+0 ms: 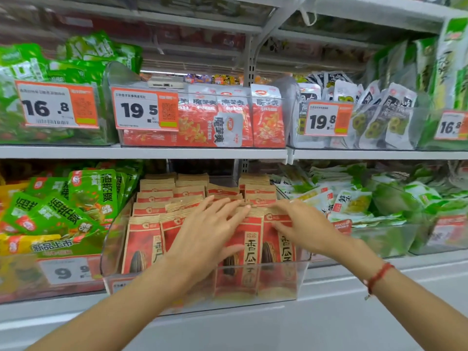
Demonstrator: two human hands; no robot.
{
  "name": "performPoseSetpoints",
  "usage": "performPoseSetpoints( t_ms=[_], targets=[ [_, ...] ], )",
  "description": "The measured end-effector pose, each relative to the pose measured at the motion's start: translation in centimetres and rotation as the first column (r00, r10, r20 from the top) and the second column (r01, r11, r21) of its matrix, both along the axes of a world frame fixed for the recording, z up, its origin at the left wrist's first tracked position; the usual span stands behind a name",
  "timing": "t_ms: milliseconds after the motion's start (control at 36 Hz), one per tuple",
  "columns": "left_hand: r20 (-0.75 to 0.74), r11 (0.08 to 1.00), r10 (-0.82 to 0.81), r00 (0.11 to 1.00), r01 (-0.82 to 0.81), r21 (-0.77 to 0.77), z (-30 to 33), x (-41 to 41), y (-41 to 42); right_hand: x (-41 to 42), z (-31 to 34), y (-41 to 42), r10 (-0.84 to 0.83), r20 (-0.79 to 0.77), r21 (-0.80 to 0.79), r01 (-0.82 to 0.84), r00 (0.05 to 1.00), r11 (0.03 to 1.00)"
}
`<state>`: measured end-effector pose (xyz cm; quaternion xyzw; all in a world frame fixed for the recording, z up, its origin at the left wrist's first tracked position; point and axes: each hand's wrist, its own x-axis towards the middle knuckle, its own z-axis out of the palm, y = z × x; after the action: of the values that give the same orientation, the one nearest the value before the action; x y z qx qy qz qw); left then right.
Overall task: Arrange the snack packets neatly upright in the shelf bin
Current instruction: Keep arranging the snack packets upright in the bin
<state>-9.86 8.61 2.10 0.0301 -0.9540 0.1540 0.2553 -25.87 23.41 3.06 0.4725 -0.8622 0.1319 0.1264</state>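
a clear bin on the lower shelf holds rows of red and brown snack packets standing upright, front to back. the left hand lies spread with straight fingers across the tops of the front packets. the right hand rests beside it, fingers relaxed and lightly bent on the packet tops, pinching nothing. a red string bracelet circles the right wrist. the bin to the left holds green packets lying tilted. above, another clear bin holds red packets behind an orange price tag.
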Motion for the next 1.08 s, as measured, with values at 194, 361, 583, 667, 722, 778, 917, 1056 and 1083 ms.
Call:
performPoseSetpoints(
  t_ms=[194,361,583,667,722,778,917,1056,1083],
  targets=[
    [0.103,0.990,0.071,0.992,-0.082,0.114,1.1,-3.2,-1.0,-0.6,1.5,1.7,0.034,0.003,0.063,-0.034,0.999,0.997],
    [0.116,0.964,0.152,0.982,-0.173,0.200,0.3,-2.4,-2.5,-0.3,2.3,3.6,0.226,0.166,-0.065,-0.218,0.960,0.974],
    [0.138,0.951,0.105,0.985,-0.140,0.276,-0.5,-1.0,-0.2,1.7,1.3,2.7,0.216,0.116,0.036,-0.222,0.969,0.974],
    [0.096,0.946,0.052,0.994,-0.080,0.314,-0.2,0.2,-0.1,1.7,1.3,2.9,0.215,0.247,-0.043,-0.211,0.945,0.977],
    [0.058,0.936,0.032,0.998,-0.050,0.347,0.1,1.2,0.4,1.9,1.4,3.1,0.234,0.250,-0.072,-0.223,0.940,0.972],
    [-0.003,0.927,0.010,1.000,-0.008,0.375,0.6,2.2,1.0,2.7,2.0,3.5,0.253,0.183,-0.112,-0.236,0.950,0.965],
    [-0.117,0.794,-0.018,0.993,0.085,0.602,1.6,5.3,2.2,7.4,5.1,4.8,0.368,0.001,-0.298,-0.351,0.930,0.888],
    [-0.188,0.615,-0.100,0.977,0.210,0.760,1.6,8.2,2.9,11.7,7.0,5.2,0.506,0.019,-0.451,-0.444,0.862,0.774],
    [-0.182,0.573,-0.127,0.975,0.222,0.789,1.4,8.5,2.9,12.2,7.1,5.1,0.529,0.075,-0.478,-0.435,0.845,0.763]
  ],
)
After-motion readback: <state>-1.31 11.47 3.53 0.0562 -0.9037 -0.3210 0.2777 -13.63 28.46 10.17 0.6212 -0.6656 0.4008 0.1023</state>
